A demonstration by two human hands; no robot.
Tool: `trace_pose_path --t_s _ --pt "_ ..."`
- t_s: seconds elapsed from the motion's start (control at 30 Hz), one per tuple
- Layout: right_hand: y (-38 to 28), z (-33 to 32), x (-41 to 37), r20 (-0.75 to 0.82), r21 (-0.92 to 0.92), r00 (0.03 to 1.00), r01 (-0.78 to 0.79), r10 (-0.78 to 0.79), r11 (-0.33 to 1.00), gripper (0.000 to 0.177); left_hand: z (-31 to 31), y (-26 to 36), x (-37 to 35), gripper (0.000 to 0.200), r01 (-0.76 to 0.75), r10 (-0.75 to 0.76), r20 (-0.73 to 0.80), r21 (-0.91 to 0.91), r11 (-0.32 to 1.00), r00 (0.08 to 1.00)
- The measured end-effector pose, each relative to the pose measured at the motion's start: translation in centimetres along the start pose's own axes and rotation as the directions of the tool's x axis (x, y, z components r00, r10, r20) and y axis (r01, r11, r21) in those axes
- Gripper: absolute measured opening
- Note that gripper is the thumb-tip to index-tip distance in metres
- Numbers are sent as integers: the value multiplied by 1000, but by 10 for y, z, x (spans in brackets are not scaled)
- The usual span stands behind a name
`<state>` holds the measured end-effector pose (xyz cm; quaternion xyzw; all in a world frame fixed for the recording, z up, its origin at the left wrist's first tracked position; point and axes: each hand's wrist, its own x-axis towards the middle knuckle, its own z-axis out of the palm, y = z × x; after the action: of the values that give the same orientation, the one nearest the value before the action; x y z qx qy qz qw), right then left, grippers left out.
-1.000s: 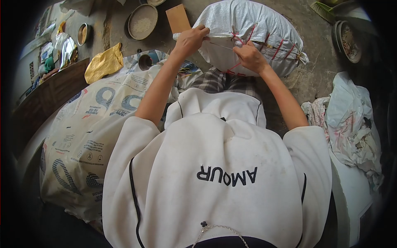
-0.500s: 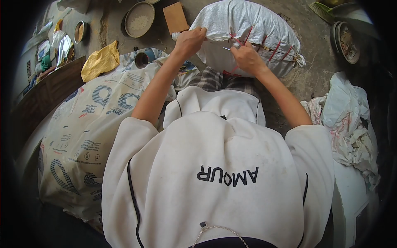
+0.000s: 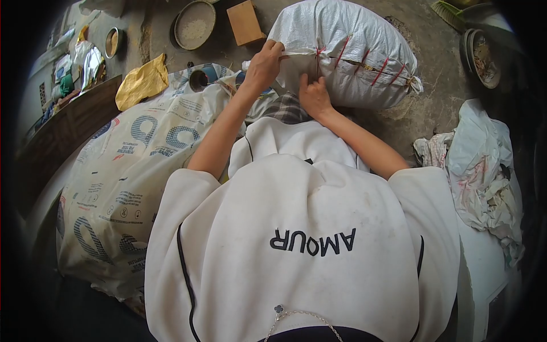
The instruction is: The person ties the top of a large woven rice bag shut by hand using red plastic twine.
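Note:
A full white woven sack (image 3: 364, 51) lies across the lap, its long opening laced with red string (image 3: 380, 72) on the right part. My left hand (image 3: 265, 64) pinches the sack's edge near its left end. Just below the leftmost stitch, my right hand (image 3: 315, 96) is at the loose flap of the sack, its fingers partly curled. Whatever the right fingers may hold is too small to make out.
A large printed bag (image 3: 137, 176) stands at the left with a yellow cloth (image 3: 142, 82) behind it. Round pans (image 3: 195, 25) and a wooden block (image 3: 245, 23) are on the floor ahead. Crumpled plastic bags (image 3: 478, 154) lie at the right, below stacked bowls (image 3: 483, 60).
My right hand has moved left and down, away from the red stitches it was pinching at. My left hand still grips the sack's edge, shifted very slightly.

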<state>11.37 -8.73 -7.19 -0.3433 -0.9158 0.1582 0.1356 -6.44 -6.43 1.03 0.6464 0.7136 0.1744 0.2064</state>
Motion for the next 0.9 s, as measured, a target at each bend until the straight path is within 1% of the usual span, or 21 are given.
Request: trace_pose_path --t_s 0.03,0.07,0.1,0.13,0.17,0.2,0.23,0.3,0.37,0.43,0.47,0.53,0.57,0.6,0.63,0.67,0.7,0.8,0.87,0.9 --pt "-2 4 -1 2 0 1000 -2 2 1000 25 4 1 -3 14 57 -60 -65 -57 997 996" --pt "-3 8 1 -17 54 999 -46 47 997 25 6 1 -5 14 57 -60 -62 -57 997 996" --pt "-5 9 3 -34 110 995 -87 92 990 26 9 1 -6 16 54 -64 -115 -92 994 991" --pt "-7 10 3 -34 111 995 -88 93 990 26 11 1 -7 18 49 -70 -167 -126 991 983" --pt "-9 10 4 -10 180 990 -136 140 974 26 14 1 -8 18 50 -70 -166 -125 991 984" --pt "-11 11 4 17 247 982 -184 186 951 28 16 2 -8 19 142 -166 -126 -178 974 978" --pt "-13 12 6 17 249 982 -186 187 951 28 16 2 -8 20 233 -257 -82 -226 946 963" --pt "-15 16 9 18 307 978 -201 206 930 23 16 -2 -5 20 248 -271 -59 -251 936 961" --pt "-14 21 10 0 329 978 -195 207 924 21 14 -10 -4 21 266 -286 -38 -273 925 957" --pt "-16 21 12 -14 353 978 -188 207 917 19 7 -12 -2 21 273 -266 63 -267 924 962" --pt "-17 21 13 -37 345 975 -192 217 919 19 5 -13 -1 21 276 -269 63 -265 924 961" --pt "-17 21 14 -59 334 972 -194 226 922 19 6 -17 0 22 240 -231 67 -321 916 971" --pt "-18 23 17 -91 343 965 -202 246 917 17 7 -18 -1 22 241 -233 66 -323 915 970" --pt "-20 23 22 -124 352 956 -209 267 912 14 8 -20 -1 22 252 -240 80 -345 904 968" --pt "-21 24 27 -122 351 957 -207 264 913 14 8 -20 -1 23 264 -247 93 -368 892 965" --pt "-23 25 33 -113 380 946 -243 305 893 12 9 -23 -1 23 266 -250 92 -369 890 964" --pt "-24 26 37 -103 409 933 -277 346 869 10 11 -27 -1 23 296 -268 125 -400 868 955" --pt "-22 25 40 -156 405 927 -255 341 878 11 12 -33 3 21 334 -283 180 -437 835 942" --pt "-21 27 41 -155 396 926 -262 345 880 12 8 -30 5 19 350 -284 208 -448 823 936" --pt "-21 25 42 -156 388 924 -267 349 882 12 6 -28 6 21 373 -306 214 -478 796 928"
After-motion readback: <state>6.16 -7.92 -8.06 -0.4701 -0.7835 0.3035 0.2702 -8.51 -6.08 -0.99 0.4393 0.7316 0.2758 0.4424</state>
